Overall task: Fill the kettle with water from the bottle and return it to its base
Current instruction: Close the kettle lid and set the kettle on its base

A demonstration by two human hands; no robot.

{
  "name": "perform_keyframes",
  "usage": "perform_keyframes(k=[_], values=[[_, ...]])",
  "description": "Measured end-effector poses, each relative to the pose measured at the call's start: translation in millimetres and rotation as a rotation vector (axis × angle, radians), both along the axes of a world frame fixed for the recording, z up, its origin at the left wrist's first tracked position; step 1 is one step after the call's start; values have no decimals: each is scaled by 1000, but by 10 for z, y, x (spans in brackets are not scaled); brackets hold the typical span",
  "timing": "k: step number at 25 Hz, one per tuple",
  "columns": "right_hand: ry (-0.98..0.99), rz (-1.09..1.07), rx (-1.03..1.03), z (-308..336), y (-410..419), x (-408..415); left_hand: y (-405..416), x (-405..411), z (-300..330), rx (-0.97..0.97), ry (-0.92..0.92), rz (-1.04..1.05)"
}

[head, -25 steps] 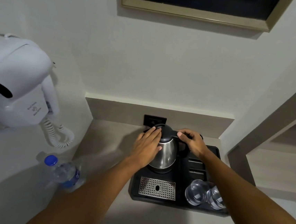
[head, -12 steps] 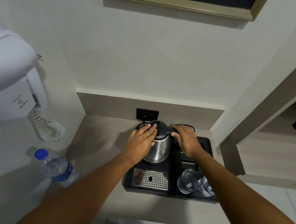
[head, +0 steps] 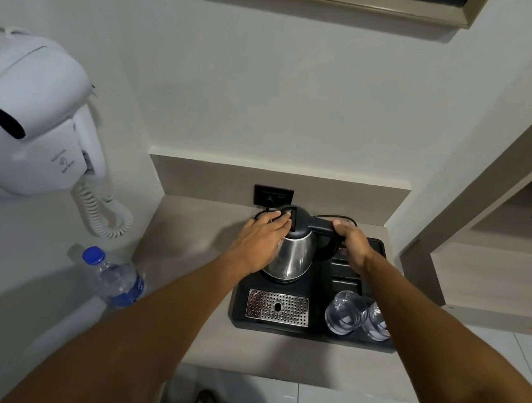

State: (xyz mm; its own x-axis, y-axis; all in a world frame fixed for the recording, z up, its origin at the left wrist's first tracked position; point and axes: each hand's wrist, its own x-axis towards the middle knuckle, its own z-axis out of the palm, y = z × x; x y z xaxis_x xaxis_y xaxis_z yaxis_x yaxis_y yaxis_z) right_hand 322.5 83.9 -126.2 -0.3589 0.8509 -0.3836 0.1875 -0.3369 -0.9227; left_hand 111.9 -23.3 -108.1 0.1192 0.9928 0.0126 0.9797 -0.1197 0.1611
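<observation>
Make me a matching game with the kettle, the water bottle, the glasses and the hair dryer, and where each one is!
Things:
1. kettle
2. water bottle
3. glasses
4. hair dryer

Places:
A. hanging on the wall at the left
B. at the back of the black tray, between the left hand and the right hand
C. at the front right of the black tray
D. standing on the counter, left of the tray

Pairs: 1-B, 2-D, 3-C, 4-A
</observation>
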Motion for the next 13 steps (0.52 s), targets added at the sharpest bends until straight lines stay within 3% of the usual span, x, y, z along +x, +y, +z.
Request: perform_keyframes(k=[5, 11, 13], values=[[-77, -45, -101, 70, 37, -60, 9, 9, 37, -32, 29, -36], [-71, -152, 20, 30, -23, -144, -23, 37, 35, -81, 3, -3], [-149, -128, 135, 6, -73, -121, -48, 54, 62, -111, -3, -22]])
